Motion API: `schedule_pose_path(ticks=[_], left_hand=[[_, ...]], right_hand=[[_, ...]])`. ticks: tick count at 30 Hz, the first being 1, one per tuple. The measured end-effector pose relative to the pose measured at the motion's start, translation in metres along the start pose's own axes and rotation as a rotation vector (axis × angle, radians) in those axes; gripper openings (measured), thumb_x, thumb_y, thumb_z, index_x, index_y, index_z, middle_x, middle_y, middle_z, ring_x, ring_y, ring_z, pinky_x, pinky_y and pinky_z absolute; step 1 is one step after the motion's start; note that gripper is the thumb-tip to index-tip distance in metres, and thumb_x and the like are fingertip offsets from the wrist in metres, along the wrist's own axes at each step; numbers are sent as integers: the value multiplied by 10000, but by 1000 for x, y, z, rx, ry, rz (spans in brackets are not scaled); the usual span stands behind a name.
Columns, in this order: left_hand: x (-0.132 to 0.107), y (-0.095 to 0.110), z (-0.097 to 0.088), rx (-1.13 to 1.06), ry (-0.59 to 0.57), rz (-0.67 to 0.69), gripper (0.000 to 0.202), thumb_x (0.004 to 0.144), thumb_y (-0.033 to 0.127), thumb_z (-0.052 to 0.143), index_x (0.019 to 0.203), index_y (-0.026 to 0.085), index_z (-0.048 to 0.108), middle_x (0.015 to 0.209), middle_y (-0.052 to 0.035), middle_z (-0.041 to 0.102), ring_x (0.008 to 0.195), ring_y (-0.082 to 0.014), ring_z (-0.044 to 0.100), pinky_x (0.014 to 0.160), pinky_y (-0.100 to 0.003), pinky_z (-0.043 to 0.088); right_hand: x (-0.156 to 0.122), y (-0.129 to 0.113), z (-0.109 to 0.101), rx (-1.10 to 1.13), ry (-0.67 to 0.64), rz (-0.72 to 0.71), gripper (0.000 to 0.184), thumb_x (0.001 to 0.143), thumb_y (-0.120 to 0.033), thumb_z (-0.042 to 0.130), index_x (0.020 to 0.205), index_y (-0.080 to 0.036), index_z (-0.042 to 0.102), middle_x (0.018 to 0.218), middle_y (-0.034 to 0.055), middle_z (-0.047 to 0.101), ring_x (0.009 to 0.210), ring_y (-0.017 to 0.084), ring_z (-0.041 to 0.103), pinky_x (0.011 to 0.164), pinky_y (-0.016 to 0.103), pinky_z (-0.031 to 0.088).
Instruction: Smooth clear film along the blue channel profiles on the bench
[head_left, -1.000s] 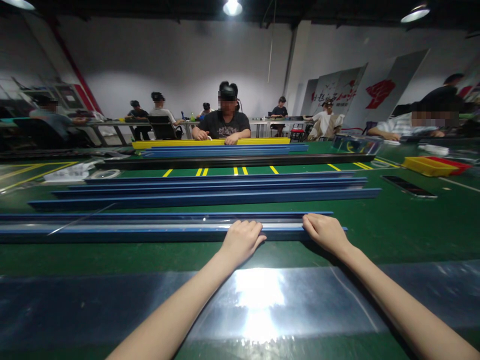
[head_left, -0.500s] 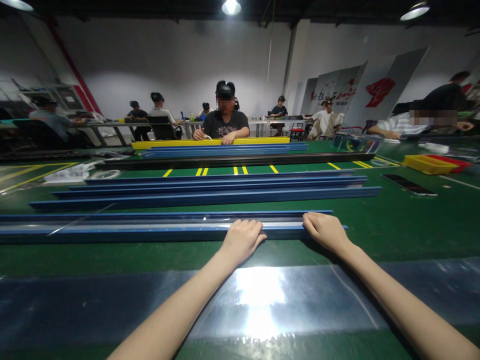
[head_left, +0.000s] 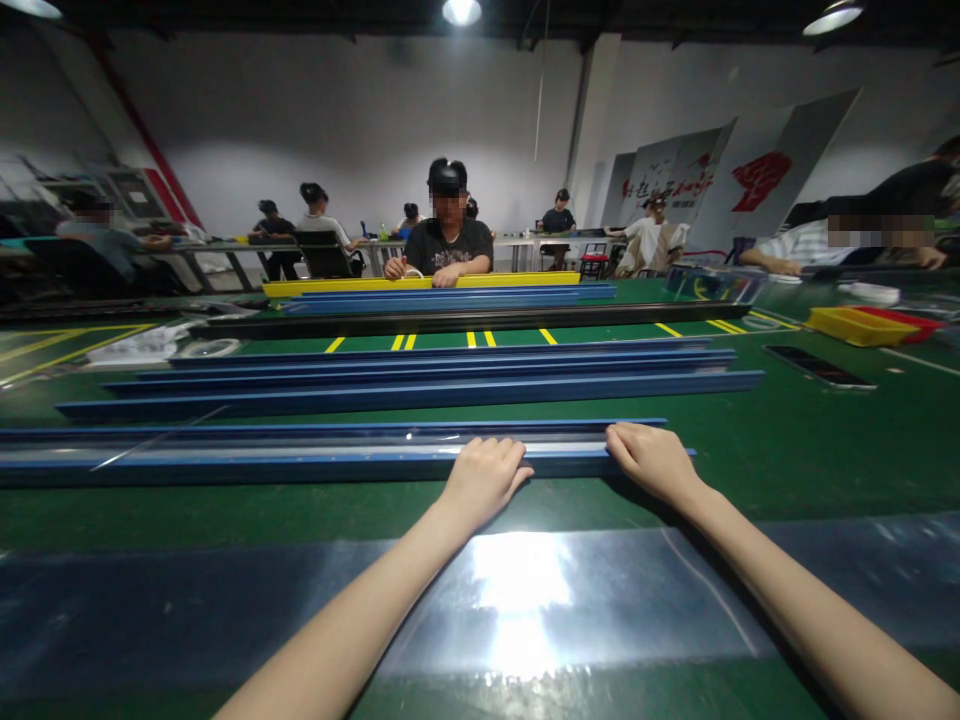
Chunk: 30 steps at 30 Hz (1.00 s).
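A long blue channel rail with a shiny clear strip along its top lies across the green table in front of me. My left hand rests on its near edge, fingers curled over the rail. Near the rail's right end my right hand grips it the same way. A wide clear plastic sheet lies flat under my forearms, catching the lamp's glare.
Several more blue rails lie parallel beyond mine, then a black rail and a yellow one by a seated person facing me. Yellow and red trays and a dark phone sit at right. Other people work at far tables.
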<state>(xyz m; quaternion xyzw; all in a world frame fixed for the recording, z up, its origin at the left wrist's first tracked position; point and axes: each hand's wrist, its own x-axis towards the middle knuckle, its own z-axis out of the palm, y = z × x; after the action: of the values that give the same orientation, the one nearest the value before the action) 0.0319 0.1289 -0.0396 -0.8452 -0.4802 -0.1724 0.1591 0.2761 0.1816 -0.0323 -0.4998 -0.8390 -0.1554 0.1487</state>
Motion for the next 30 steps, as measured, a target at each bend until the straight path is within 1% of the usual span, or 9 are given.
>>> schedule_pose_path(ticks=[17,30], left_hand=[[1,0,0,-12,-21,-32,201,834,367,493,820,168,520,757,-24,617,723,-177,566,602,-286,333],[1,0,-1,5,-56,-33,220,851,382,454,815,173,516,768,-19,611,731,-177,560,609,-294,338]], right_hand=[[0,0,-1,-3,-1,3,411,879,-290,258,596,-181,535,634,26,617,602,130,561,536,249,259],[0,0,0,-9,-4,-1,420,883,-291,251,602,-181,542,647,29,625,619,131,567,545,249,263]])
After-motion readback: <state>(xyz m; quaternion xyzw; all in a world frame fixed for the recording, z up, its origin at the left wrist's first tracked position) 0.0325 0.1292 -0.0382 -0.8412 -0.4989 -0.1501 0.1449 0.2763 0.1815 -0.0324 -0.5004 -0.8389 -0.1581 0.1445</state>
